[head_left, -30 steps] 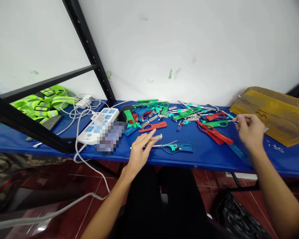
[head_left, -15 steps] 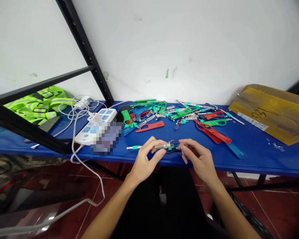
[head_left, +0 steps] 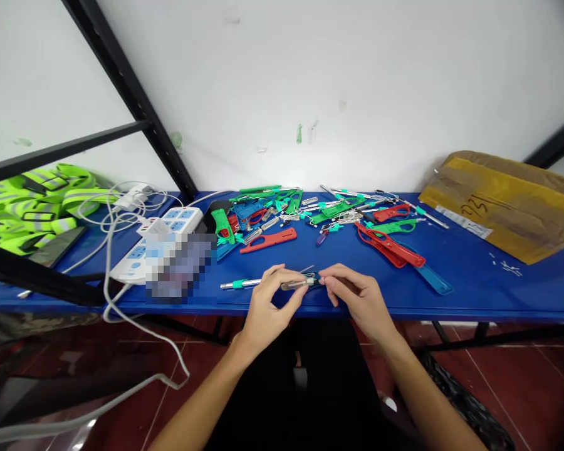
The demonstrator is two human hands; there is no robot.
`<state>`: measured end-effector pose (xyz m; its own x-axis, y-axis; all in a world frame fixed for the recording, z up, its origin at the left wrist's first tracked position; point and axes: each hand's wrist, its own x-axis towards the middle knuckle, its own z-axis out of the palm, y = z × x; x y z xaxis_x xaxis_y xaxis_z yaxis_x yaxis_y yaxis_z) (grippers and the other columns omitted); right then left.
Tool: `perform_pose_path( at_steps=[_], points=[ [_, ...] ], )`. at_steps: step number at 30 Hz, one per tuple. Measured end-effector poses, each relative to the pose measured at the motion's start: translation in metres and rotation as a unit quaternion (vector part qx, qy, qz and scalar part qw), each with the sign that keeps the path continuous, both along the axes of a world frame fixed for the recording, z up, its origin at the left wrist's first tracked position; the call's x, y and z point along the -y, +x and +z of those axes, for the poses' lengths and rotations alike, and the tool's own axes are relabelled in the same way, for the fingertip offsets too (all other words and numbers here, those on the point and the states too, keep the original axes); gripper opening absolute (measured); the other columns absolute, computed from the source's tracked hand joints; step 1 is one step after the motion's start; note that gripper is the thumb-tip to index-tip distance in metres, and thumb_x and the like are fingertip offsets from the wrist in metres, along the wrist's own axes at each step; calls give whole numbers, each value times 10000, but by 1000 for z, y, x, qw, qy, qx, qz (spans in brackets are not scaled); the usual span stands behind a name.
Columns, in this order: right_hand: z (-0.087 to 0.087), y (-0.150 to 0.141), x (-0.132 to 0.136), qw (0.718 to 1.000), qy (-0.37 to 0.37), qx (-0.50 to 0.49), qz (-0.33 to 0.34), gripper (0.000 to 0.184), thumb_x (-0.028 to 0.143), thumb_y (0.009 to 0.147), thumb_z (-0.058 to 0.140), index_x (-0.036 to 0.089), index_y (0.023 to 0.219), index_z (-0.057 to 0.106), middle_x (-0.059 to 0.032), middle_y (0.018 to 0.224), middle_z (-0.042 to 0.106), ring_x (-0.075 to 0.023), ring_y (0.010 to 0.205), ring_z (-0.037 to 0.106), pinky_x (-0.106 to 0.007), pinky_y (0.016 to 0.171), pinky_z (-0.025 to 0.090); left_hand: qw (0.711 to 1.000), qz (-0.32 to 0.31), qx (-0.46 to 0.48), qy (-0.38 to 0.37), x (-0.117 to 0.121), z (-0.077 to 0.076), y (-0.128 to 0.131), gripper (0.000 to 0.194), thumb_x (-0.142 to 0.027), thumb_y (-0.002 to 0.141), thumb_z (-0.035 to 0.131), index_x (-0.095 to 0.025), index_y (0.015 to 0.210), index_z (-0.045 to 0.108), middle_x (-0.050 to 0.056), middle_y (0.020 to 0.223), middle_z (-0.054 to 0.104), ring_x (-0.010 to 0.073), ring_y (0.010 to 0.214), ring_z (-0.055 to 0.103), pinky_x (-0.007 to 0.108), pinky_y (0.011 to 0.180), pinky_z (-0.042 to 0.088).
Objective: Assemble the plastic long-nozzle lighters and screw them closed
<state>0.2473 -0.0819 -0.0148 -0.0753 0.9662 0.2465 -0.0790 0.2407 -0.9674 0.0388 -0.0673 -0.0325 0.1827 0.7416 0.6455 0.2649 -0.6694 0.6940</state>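
Note:
My left hand (head_left: 271,304) is closed on a small clear lighter fuel tank (head_left: 292,285), held level between thumb and fingers just above the table's front edge. Thin wires show around the tank's right end. There my right hand (head_left: 360,300) pinches something small, mostly hidden by the fingertips. A silver lighter tube (head_left: 237,284) with a teal band sticks out to the left, behind my left hand. Part of a dark blue piece shows under the fingers. Beyond the hands lie a red lighter handle shell (head_left: 275,239) and a purple tank (head_left: 321,237).
Along the back of the blue table (head_left: 470,294) spread several handle shells, tubes and tanks. A white power strip (head_left: 126,266) with trailing cables and a blurred-out item stand left. A taped cardboard box (head_left: 502,207) sits right. Yellow-green reflective straps (head_left: 42,207) lie beyond the black frame post.
My right fingertips have come closer to the end of the tank in my left hand. The whole view has shifted, so the table things appear further left.

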Motion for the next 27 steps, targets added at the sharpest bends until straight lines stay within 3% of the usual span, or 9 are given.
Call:
perform_pose_path(
  at_steps=[5,12,21,27],
  points=[
    [0,-2,3,999,-29,-13,18,350,466,928,857,261,1188,745,-13,882,736,-153,687,634,-279,574,535,1000,-24,-2,7,-1,-3,1,57,-246,1016,777,-231,1030,724,42,1040,857,215,996,823,518,1158,535],
    [1,-4,5,1000,-19,-8,-4,362,506,902,882,242,926,636,18,823,667,-119,627,558,-269,586,523,999,-42,-9,7,-2,-3,-2,68,-207,1038,753,-241,1097,753,40,1074,860,212,1050,822,492,1148,560],
    [-2,0,5,1000,-2,9,8,286,484,950,843,253,963,675,-11,927,716,-169,835,671,-312,800,553,998,-56,-5,8,-3,-3,-3,123,-175,1037,750,-252,1131,768,30,1122,858,200,1079,808,455,1140,565],
    [-4,0,6,1000,26,14,2,252,465,980,813,252,955,681,-20,937,718,-179,860,675,-320,822,550,996,-87,6,0,-2,-2,-3,122,-144,1036,742,-235,1111,775,56,1099,848,209,1052,801,389,965,617]
  ],
)
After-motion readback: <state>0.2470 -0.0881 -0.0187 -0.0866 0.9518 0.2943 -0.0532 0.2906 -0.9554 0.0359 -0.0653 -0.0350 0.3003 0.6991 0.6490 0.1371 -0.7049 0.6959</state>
